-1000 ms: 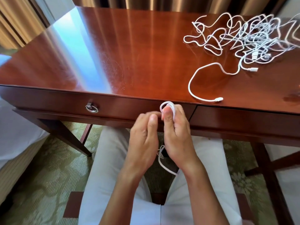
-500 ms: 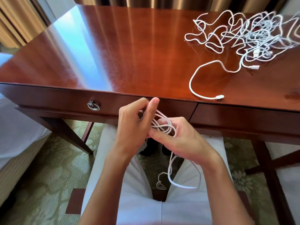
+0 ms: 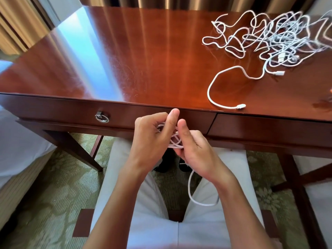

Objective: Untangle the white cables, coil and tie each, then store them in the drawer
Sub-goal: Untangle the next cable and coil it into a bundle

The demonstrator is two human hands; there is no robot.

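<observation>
Below the worktop [image 3: 161, 69] edge, left hand [image 3: 152, 139] and right hand [image 3: 194, 151] grip the coiled cable [image 3: 173, 139] between curled fingers, its free tail hanging downward beneath the right hand.

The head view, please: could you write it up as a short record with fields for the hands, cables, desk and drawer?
left hand: fingers curled round the held cable
right hand: grips the same cable from the other side
held cable: white loops between both hands, a tail hanging down over the lap
tangle: white cables in a loose heap, far right of the desk
loose end: a plug lying near the front edge of the desk
drawer: closed, ring pull on its front
</observation>
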